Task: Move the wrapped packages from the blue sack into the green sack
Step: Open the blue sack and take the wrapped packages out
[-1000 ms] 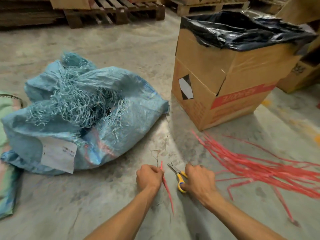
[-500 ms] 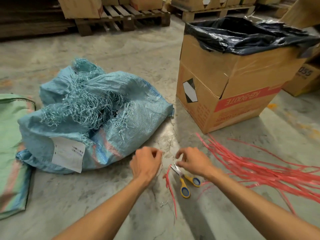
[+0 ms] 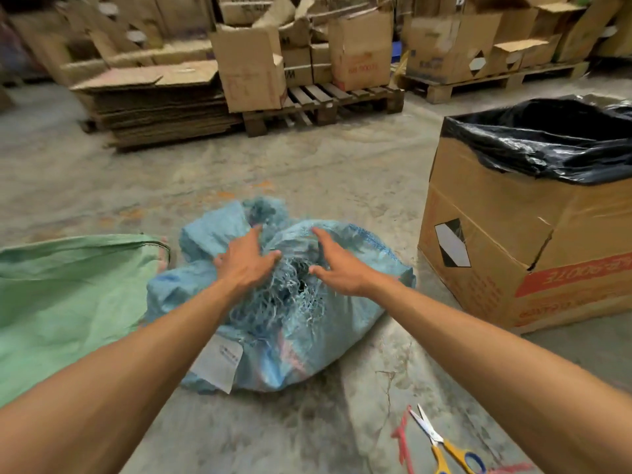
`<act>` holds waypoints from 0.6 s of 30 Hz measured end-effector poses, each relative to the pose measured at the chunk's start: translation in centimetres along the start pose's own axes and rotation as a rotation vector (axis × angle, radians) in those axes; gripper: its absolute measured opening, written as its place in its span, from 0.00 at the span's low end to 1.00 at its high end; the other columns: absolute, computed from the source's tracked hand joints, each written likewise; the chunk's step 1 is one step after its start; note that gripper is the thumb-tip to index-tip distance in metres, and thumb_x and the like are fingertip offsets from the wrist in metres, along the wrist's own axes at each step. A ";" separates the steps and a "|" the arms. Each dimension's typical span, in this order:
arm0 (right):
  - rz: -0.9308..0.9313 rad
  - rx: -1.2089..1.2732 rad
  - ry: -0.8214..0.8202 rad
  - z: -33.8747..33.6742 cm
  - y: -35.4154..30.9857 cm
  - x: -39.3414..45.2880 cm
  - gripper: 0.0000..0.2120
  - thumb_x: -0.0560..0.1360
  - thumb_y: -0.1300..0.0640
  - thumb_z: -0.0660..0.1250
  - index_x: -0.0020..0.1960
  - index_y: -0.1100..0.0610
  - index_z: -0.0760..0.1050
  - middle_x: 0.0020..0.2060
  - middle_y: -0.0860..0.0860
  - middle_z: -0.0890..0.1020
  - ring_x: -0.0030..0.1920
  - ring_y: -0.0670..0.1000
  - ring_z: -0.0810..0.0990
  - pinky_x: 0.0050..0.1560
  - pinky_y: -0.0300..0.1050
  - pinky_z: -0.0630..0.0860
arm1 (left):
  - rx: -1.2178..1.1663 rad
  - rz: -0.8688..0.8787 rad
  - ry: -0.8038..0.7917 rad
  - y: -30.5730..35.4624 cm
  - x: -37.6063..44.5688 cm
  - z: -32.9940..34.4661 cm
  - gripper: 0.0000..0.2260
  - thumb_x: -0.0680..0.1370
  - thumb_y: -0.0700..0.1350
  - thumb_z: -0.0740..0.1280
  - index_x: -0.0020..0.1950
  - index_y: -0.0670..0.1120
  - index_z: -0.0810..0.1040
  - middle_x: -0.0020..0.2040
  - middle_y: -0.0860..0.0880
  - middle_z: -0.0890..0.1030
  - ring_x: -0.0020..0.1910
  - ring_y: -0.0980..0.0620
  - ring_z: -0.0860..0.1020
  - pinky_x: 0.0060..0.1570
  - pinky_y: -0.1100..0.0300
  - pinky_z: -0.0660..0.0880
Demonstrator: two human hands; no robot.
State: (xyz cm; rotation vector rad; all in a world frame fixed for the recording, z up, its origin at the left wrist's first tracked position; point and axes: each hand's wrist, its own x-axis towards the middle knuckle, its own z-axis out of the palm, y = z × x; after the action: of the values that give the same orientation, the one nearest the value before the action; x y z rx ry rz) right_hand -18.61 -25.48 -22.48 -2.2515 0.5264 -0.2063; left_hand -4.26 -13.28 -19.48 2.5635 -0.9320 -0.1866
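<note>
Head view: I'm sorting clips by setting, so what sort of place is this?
Most likely a warehouse or packing area. Worn cardboard boxes sit on wooden pallets, flattened cardboard is stacked beside them, and the floor is bare, stained concrete.

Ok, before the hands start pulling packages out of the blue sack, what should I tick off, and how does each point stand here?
1. Both hands free: ok. The left hand and right hand are open and hold nothing.
2. Hands at the blue sack: ok, both are over its frayed mouth.
3. Mouth open: ok, a dark gap shows between the loose strands.
4. Wrapped packages inside: cannot tell, none visible.
5. Green sack within reach: ok, right beside the blue sack; whether it is open, cannot tell.
6. Scissors out of the way: ok, on the floor.
</note>
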 end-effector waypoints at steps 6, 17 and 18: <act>-0.031 -0.334 0.129 1.2 2.2 -1.8 0.12 0.76 0.59 0.63 0.58 0.50 0.78 0.46 0.48 0.82 0.52 0.52 0.80 0.54 0.50 0.74 | -0.658 0.015 -0.077 -1.7 -0.8 -2.1 0.18 0.76 0.40 0.70 0.62 0.47 0.67 0.48 0.46 0.74 0.40 0.49 0.75 0.40 0.56 0.70; -0.007 0.162 0.190 -5.0 -3.6 1.3 0.18 0.78 0.47 0.66 0.66 0.51 0.70 0.60 0.48 0.75 0.61 0.51 0.75 0.59 0.43 0.73 | 0.027 0.419 -0.152 -2.4 -4.8 -5.5 0.18 0.66 0.54 0.58 0.51 0.54 0.81 0.44 0.60 0.74 0.54 0.53 0.69 0.63 0.51 0.61; 0.017 0.191 0.190 -4.7 -4.3 2.5 0.29 0.77 0.46 0.68 0.74 0.52 0.62 0.65 0.49 0.71 0.66 0.51 0.71 0.66 0.47 0.69 | 0.028 0.515 -0.204 -2.5 -5.7 -5.4 0.19 0.65 0.55 0.57 0.49 0.54 0.81 0.48 0.59 0.74 0.56 0.54 0.67 0.63 0.53 0.61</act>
State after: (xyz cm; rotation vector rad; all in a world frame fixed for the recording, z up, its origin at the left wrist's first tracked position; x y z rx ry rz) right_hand -16.51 -27.25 -16.20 -2.0517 0.5993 -0.4464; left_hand -5.79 -6.06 -15.66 2.2628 -1.6405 -0.2872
